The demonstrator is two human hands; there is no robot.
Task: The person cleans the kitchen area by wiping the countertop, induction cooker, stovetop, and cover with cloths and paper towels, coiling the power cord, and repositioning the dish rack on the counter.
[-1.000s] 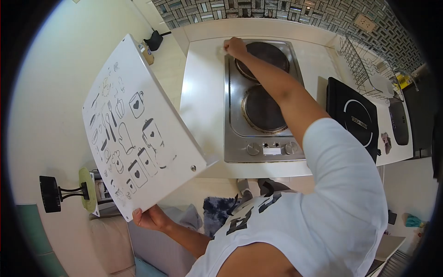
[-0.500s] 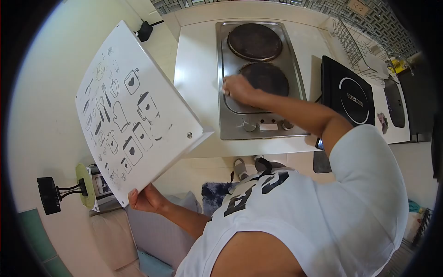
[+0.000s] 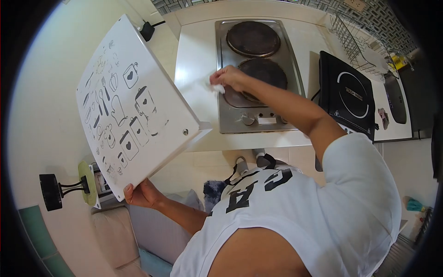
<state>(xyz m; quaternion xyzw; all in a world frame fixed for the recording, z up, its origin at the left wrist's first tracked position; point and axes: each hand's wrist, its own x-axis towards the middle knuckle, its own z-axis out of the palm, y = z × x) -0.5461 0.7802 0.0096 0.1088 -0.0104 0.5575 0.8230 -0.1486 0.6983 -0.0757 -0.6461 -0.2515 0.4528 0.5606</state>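
White cloth (image 3: 217, 87) hangs below the right grip (image 3: 229, 78), pinched by its fingertips; the left grip (image 3: 144, 194) clasps a printed panel (image 3: 134, 113).

This is looking like a kitchen in a home: a metal stove (image 3: 258, 69) is sitting in a pale counter (image 3: 191, 60), a wire dish rack (image 3: 350, 42) is standing near a sink (image 3: 394, 99), and a tiled wall (image 3: 398, 25) is running behind. A shaggy rug (image 3: 213, 193) and a padded seat (image 3: 113, 235) are adding a lived-in look.

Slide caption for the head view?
Left hand holds a printed panel; right hand holds a white wad near the hob.
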